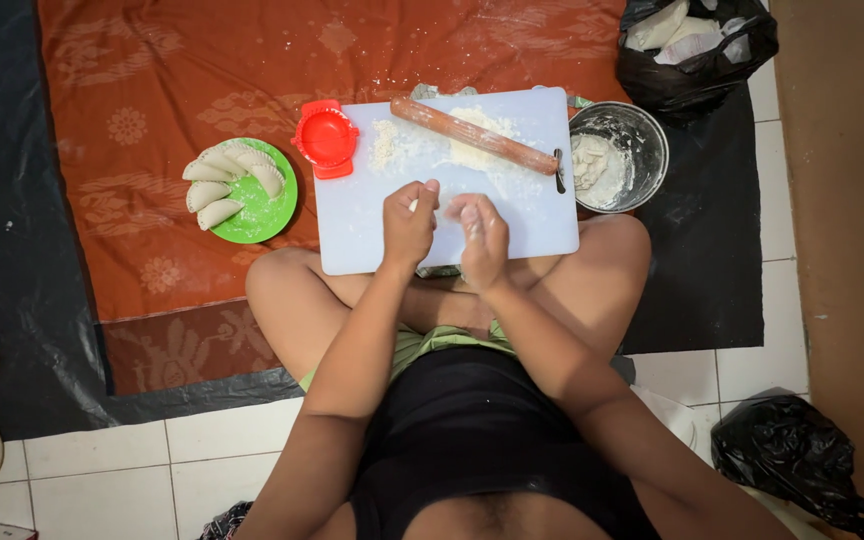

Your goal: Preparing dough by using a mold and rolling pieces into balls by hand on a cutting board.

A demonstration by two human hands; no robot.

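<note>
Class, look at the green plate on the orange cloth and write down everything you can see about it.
The green plate is round, bright green and looks like plastic. It lies flat on the orange patterned cloth, to the left of the white cutting board and just below-left of the red dumpling press. It holds about five pale, half-moon dumplings with crimped edges, fanned across its upper left, and its bare part is dusted with flour. Neither hand touches it.

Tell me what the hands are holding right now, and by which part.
Cannot tell for sure: left hand and right hand meet over the white cutting board, whatever lies between them hidden.
</note>
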